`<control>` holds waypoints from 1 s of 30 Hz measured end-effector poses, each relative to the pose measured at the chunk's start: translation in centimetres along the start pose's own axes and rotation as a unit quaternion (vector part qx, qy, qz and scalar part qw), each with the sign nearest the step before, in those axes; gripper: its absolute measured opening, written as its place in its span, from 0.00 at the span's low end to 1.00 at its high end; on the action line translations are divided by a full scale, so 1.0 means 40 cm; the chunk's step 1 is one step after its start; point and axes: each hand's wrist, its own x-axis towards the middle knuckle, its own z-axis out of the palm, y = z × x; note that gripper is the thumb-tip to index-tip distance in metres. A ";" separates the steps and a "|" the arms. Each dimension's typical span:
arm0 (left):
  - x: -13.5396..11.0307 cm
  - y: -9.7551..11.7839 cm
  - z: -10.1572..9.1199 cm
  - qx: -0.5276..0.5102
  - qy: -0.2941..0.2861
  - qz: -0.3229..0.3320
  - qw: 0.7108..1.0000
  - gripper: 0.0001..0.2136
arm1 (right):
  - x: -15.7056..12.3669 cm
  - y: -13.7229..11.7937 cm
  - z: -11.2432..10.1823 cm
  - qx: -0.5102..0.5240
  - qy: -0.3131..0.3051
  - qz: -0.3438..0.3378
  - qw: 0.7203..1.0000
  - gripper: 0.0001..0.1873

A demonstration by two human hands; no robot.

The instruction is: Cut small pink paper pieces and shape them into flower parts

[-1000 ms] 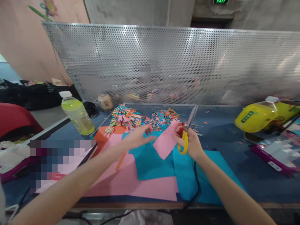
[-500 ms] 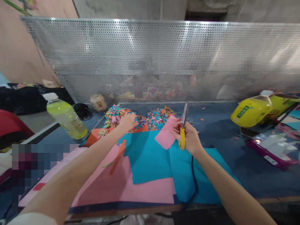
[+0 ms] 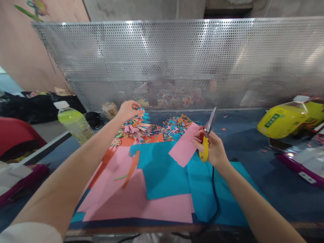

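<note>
My left hand [image 3: 130, 110] is at the top of a heap of fringed, multicoloured paper pieces [image 3: 136, 129], its fingertips pinched on the fringed paper there. How many pieces it grips is hidden. My right hand [image 3: 214, 148] is closed around scissors [image 3: 205, 148] with yellow and red handles, blades pointing up. The same hand pinches a pink paper sheet [image 3: 184, 146] between thumb and fingers. Below both hands lie blue sheets [image 3: 164, 179], a larger pink sheet [image 3: 113, 202] and an orange strip [image 3: 131, 170].
Small paper scraps [image 3: 174, 126] are piled before the perforated metal panel [image 3: 162, 50]. On the left stand a green drink bottle [image 3: 74, 121] and a jar [image 3: 109, 110]. A yellow bottle [image 3: 280, 118] and a purple tray [image 3: 301, 172] sit on the right. A black cord [image 3: 216, 199] crosses the blue sheets.
My left hand has risen from the middle of the fringed heap to its top, fingers pinched, and more fringed paper shows beneath it. My right hand still holds the scissors and pink sheet.
</note>
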 end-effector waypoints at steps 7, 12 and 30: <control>0.045 -0.090 -0.056 0.002 0.007 -0.087 0.996 0.22 | 0.003 -0.007 -0.001 -0.022 0.010 -0.003 1.000 0.13; 0.041 -0.129 -0.042 0.072 0.017 -0.083 0.994 0.21 | 0.006 0.007 -0.006 -0.035 0.023 -0.020 0.999 0.12; 0.024 -0.200 -0.031 0.062 0.022 -0.131 0.989 0.24 | 0.008 0.009 -0.006 0.019 0.023 0.006 1.000 0.16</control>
